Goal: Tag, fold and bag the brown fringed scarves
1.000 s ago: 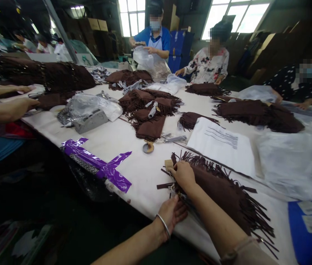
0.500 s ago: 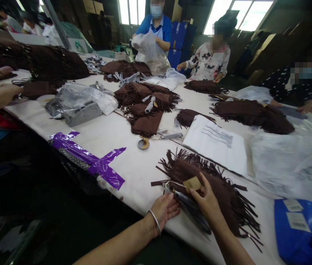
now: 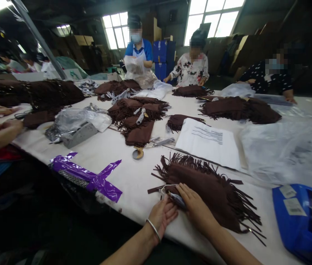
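While the left hand (image 3: 163, 214) lies flat with its fingers loosely spread at the near table (image 3: 122, 154) edge, its fingertips touch a small silvery packet (image 3: 175, 198) at the corner of the brown fringed piece (image 3: 208, 187). The right hand (image 3: 197, 209) rests just beside it, fingers extended and pressed down on the same packet and fabric. The fringed piece spreads away to the right of both hands. Farther right of the right hand sits a blue bag (image 3: 299, 224) bearing white labels, its mouth open; what is inside it cannot be made out. Beyond the hands lies a printed white sheet (image 3: 208, 141).
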Motion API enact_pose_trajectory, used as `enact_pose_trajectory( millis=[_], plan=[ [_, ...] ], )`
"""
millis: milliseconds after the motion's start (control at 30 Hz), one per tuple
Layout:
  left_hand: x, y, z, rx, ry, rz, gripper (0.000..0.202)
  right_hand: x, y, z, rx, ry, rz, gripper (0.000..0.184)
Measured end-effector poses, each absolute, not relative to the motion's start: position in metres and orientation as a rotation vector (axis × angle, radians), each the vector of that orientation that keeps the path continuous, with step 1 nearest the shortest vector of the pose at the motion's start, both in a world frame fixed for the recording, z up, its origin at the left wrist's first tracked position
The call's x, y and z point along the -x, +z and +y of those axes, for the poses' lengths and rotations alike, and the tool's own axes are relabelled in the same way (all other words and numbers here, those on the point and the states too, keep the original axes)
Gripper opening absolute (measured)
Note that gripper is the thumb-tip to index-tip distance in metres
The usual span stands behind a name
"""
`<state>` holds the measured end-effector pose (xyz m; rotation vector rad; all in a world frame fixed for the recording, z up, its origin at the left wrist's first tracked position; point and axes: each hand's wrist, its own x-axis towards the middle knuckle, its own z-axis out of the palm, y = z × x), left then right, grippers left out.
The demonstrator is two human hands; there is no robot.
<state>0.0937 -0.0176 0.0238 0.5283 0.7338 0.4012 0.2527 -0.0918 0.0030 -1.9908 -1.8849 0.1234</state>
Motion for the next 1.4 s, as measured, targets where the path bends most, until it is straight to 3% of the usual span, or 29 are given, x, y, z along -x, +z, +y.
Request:
enact_pose_trajectory(
  millis=[167,567,767,933,1167,1400],
  plan=[
    [-0.111,0.025,-0.016,-0.533,0.518,0.581,0.054,-0.260,0.004,-0.101,1.858,0.144,-1.801,0.079],
    [-0.130,0.037,0.050,-0.612,0.652,0.517,0.054,-0.229,-0.007,-0.124,1.896,0.257,-1.798,0.095],
    [-0.146,0.036,0.028,-1.757,0.573,0.514,0.059,-0.230,-0.009,-0.131,1.886,0.291,-1.926,0.073],
    [-0.154,0.030,0.015,-2.116,0.384,0.436,0.053,-0.270,-0.014,-0.156,1.952,0.239,-1.887,0.057],
    [-0.183,0.034,0.004,-2.509,0.126,0.230,0.055,-0.314,-0.022,-0.240,2.099,0.106,-1.047,0.046],
    [-0.222,0.035,-0.057,-2.565,-0.217,-0.323,0.077,-0.277,-0.036,-0.289,1.240,0.676,-0.052,0.048]
  ],
)
